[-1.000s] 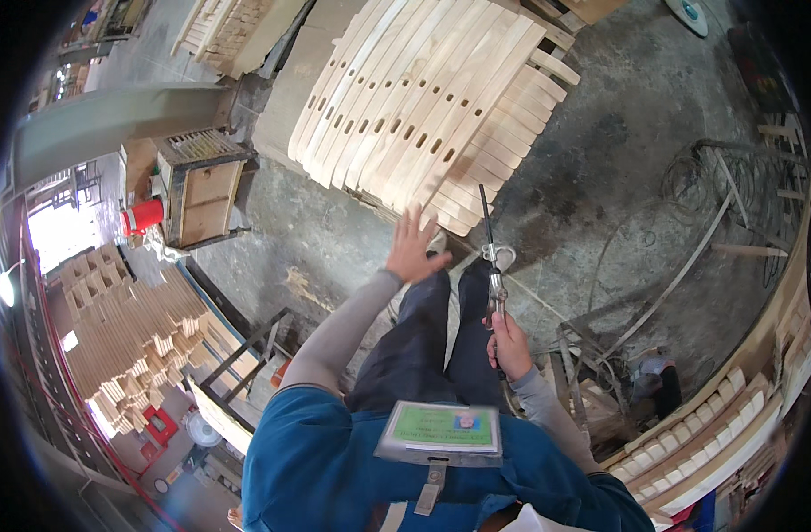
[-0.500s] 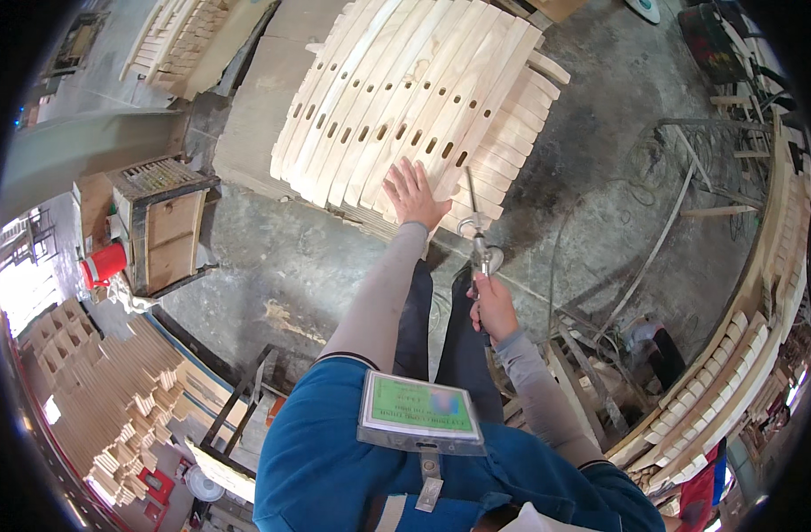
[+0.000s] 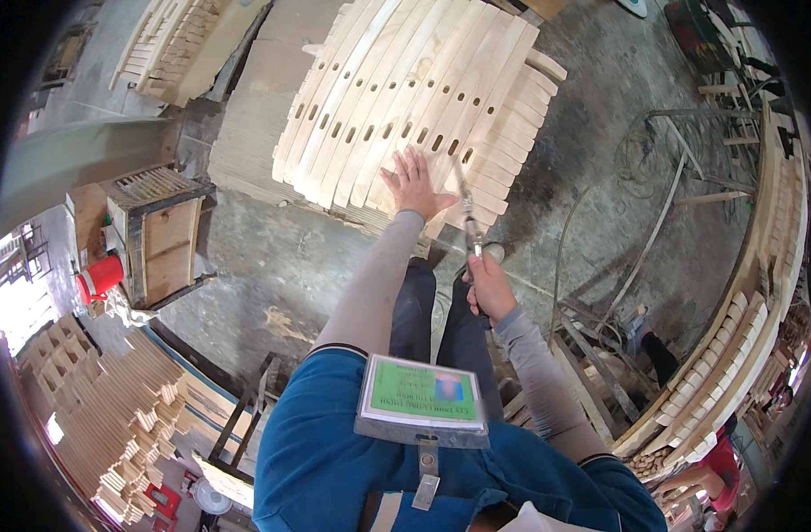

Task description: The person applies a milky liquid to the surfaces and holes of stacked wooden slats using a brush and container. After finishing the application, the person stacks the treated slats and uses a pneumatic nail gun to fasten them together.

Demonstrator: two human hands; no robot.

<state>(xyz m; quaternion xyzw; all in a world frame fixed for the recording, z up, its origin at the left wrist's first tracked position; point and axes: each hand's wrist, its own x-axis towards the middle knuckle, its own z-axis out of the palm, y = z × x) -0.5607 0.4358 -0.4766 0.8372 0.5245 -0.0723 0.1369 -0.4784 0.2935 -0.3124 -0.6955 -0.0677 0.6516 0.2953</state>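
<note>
Your left hand [image 3: 414, 184] is stretched out in front of you. Its fingers [image 3: 411, 164] are spread wide, and the palm lies flat on a big stack of wooden slats [image 3: 396, 97]. The slats are pale, long and a little curved, and many have small dark slots cut in them. They lie side by side like a fan, straight ahead of you on the grey floor [image 3: 600, 133].

Your right hand [image 3: 487, 285] is lower and closer to your body. Its fingers are curled tight around the handle of a thin metal tool [image 3: 467, 213]. The tool points up and away from you, and its tip reaches the near edge of the slats, just beside your left hand. You cannot tell if the tip touches the wood.

To your left stands a wooden crate [image 3: 161, 232] with a red bucket [image 3: 99, 277] near it. More curved wooden pieces [image 3: 733, 355] are piled along your right side. A green card in a clear holder [image 3: 423, 399] hangs on your blue shirt.
</note>
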